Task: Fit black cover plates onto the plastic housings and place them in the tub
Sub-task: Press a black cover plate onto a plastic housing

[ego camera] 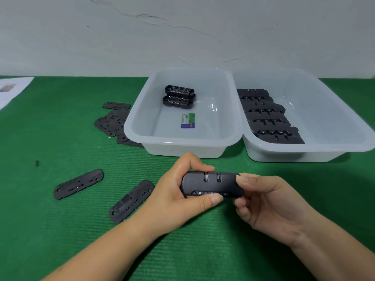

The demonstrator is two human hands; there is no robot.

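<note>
Both hands gripped one black housing just above the green table, the left hand pinching its left end, the right hand its right. Two cover plates lay nearby, and both tubs held housings.

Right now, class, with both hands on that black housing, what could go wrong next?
1. The left hand and right hand pinch only the ends of the housing; it may slip onto the mat.
2. The left thumb covers the number dials and might turn them.
3. It may go in the wrong tub.
</note>
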